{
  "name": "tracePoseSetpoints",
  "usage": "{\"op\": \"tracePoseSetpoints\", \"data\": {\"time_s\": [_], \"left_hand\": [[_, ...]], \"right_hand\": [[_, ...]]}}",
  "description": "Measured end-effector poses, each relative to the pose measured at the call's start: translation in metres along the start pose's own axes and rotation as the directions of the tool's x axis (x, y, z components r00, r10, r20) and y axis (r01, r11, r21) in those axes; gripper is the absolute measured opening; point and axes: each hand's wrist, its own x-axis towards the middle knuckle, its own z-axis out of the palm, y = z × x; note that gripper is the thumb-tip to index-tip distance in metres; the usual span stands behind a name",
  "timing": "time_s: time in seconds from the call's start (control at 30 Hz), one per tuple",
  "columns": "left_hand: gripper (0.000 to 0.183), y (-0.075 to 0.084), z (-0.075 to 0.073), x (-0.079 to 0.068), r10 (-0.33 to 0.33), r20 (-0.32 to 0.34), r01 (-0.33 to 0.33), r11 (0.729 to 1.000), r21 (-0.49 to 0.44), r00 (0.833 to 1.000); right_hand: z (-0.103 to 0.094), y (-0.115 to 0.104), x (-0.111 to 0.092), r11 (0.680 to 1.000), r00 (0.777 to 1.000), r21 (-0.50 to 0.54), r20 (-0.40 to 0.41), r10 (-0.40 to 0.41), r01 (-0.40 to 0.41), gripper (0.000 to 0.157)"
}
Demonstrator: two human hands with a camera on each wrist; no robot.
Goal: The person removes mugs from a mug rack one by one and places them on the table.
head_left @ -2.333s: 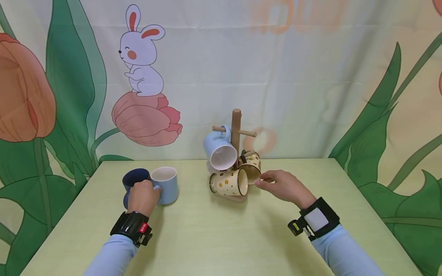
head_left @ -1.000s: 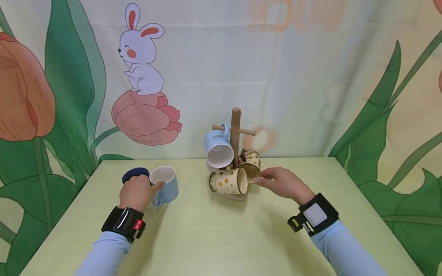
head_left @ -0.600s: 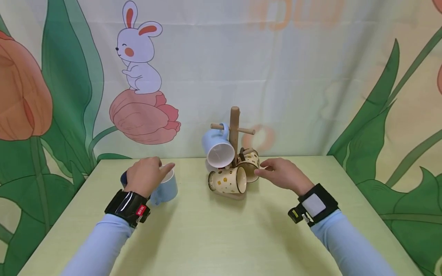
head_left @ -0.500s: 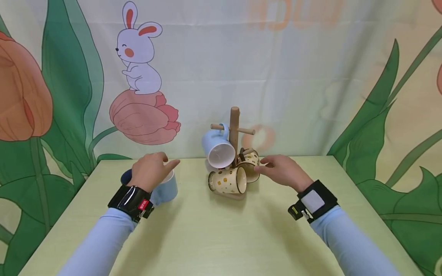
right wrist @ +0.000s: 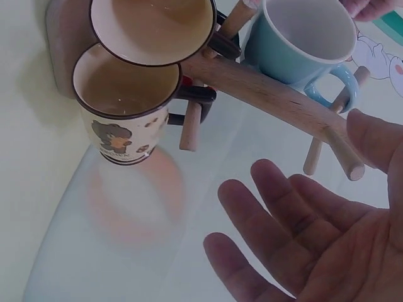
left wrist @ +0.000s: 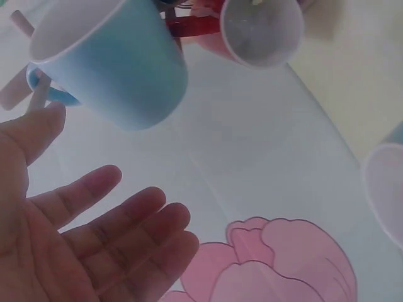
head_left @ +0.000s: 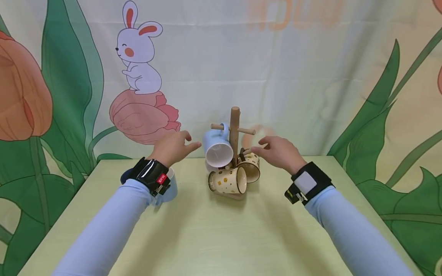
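Observation:
A wooden mug tree (head_left: pixel 235 122) stands at the back of the table with several mugs on its pegs. My left hand (head_left: pixel 171 147), fingers spread and holding nothing, hovers just left of the light blue mug (head_left: pixel 218 147) hung on an upper peg. On the other side, my right hand (head_left: pixel 279 153) is in the air with loose fingers, near the patterned cream mug (head_left: pixel 253 165) on the right. Another patterned cream mug (head_left: pixel 224 182) hangs at the front. The left wrist view shows a mug with a red handle (left wrist: pixel 195 26), mostly hidden in the head view.
On the left of the table (head_left: pixel 207 237), a second light blue mug (head_left: pixel 170 191) stands upright beside a dark blue mug (head_left: pixel 126 176). My left wrist and forearm partly cover both. A printed cloth (head_left: pixel 293 76) hangs behind the table's back edge.
My left hand has come away from the standing mugs, rising and moving right towards the mug tree. The standing light blue mug's handle has turned towards the front. My right hand has risen.

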Motion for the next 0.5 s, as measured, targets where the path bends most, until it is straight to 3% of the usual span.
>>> {"op": "tracePoseSetpoints", "data": {"time_s": [0.17, 0.33, 0.5], "left_hand": [[0.057, 0.015, -0.011, 0.015, 0.037, 0.029, -0.036, 0.999, -0.010, 0.999], [0.059, 0.032, -0.021, 0.027, 0.070, 0.053, -0.070, 0.998, -0.009, 0.996], [0.057, 0.044, -0.023, 0.037, 0.090, 0.078, -0.093, 0.995, 0.029, 0.993]], "right_hand": [[-0.007, -0.012, 0.009, 1.000, 0.999, -0.024, -0.052, 0.003, -0.004, 0.061], [-0.009, -0.025, 0.017, 0.993, 0.995, -0.118, -0.104, -0.011, -0.001, 0.059], [-0.008, -0.033, 0.022, 0.982, 0.992, -0.187, -0.127, -0.023, -0.002, 0.055]]}}
